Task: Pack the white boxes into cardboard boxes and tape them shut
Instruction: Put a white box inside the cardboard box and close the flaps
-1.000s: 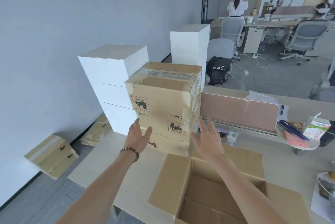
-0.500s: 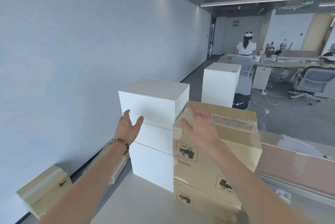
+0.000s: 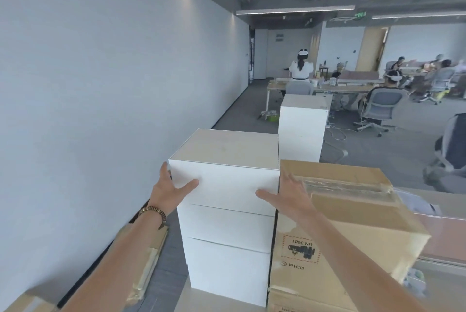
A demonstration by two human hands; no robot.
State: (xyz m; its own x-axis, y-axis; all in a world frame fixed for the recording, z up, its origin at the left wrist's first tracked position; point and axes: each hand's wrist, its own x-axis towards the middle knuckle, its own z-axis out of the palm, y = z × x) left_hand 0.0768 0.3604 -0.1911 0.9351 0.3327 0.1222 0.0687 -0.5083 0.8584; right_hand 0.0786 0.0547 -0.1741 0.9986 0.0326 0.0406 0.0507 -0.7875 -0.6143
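A stack of three white boxes stands on the table; the top white box [image 3: 227, 160] sits between my hands. My left hand [image 3: 171, 190] lies against its left edge, thumb spread across the front face. My right hand [image 3: 290, 193] presses its right edge with straight fingers, thumb on the front face. Right beside the stack stand taped cardboard boxes [image 3: 353, 215], the upper one sealed with clear tape and touching the white stack. The open cardboard box is out of view.
A second, taller stack of white boxes [image 3: 302, 125] stands behind. Flattened cardboard [image 3: 148, 261] lies on the floor by the left wall. A pink desk partition [image 3: 448, 236] runs at the right. People sit at desks and chairs further back.
My view has lifted from the open cardboard box to the white stack. Both hands have moved up and now touch the two sides of the top white box.
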